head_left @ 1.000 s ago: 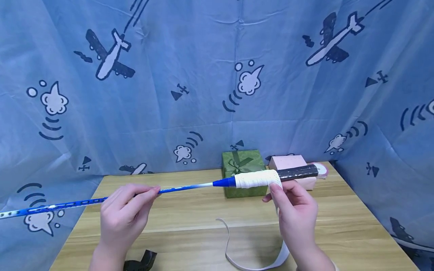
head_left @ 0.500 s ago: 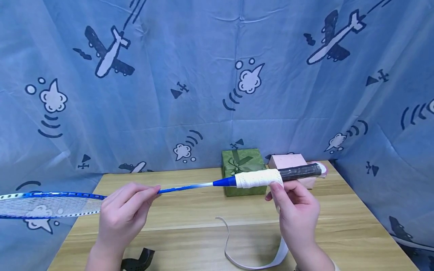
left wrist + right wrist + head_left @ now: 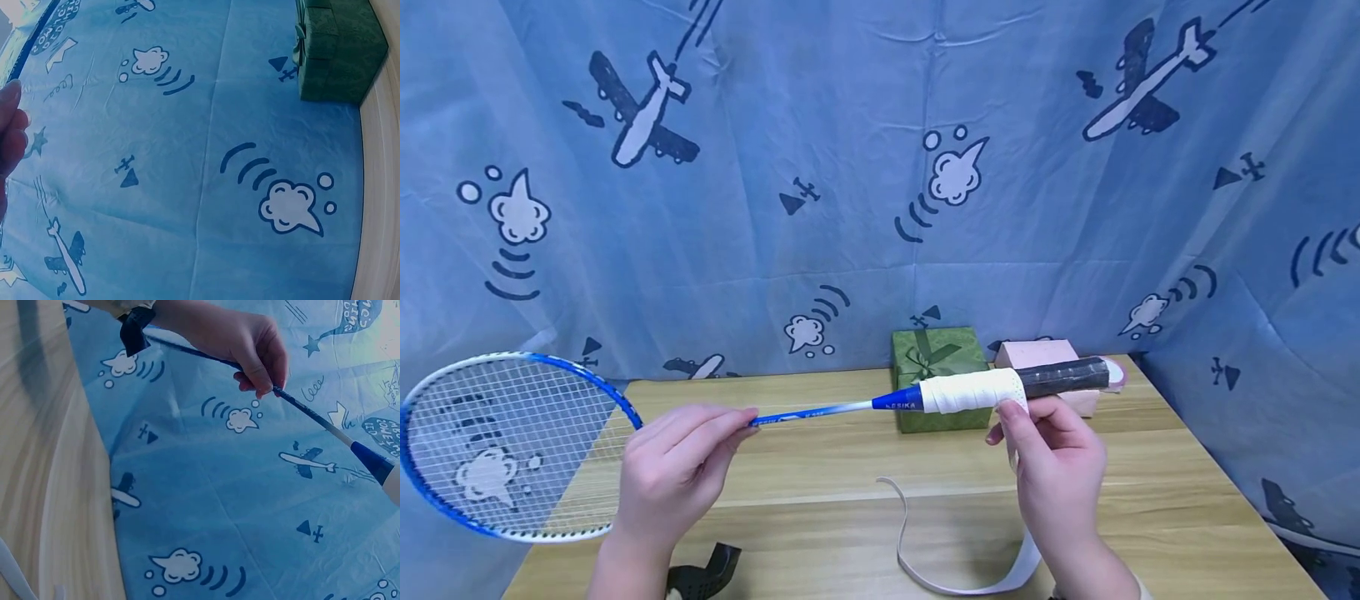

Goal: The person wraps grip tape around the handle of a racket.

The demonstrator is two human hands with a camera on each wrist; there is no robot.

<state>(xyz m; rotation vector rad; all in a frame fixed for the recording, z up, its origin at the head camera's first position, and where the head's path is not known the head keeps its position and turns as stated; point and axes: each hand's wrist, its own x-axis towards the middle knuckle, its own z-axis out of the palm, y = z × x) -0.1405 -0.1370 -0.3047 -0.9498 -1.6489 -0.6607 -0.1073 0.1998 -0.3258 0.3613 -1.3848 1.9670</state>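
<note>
A blue badminton racket is held level above a wooden table (image 3: 820,542). Its strung head (image 3: 505,446) faces me at the left. My left hand (image 3: 681,467) pinches the thin blue shaft (image 3: 812,411) between fingertips; the right wrist view shows that hand (image 3: 250,347) on the shaft (image 3: 306,412). White grip tape (image 3: 970,392) covers part of the handle, and the black handle end (image 3: 1063,377) is bare. My right hand (image 3: 1048,467) pinches the loose white tape strip (image 3: 917,542) just under the handle; the strip trails down to the table.
A green gift box (image 3: 938,377) (image 3: 337,50) and a pink box (image 3: 1045,358) stand at the table's back. A black scrap of old grip (image 3: 703,573) lies near the front edge. Blue aeroplane-print cloth (image 3: 880,183) hangs behind and to both sides.
The racket has rolled about its shaft: its head showed edge-on and now faces me. Both hands stay in about the same place.
</note>
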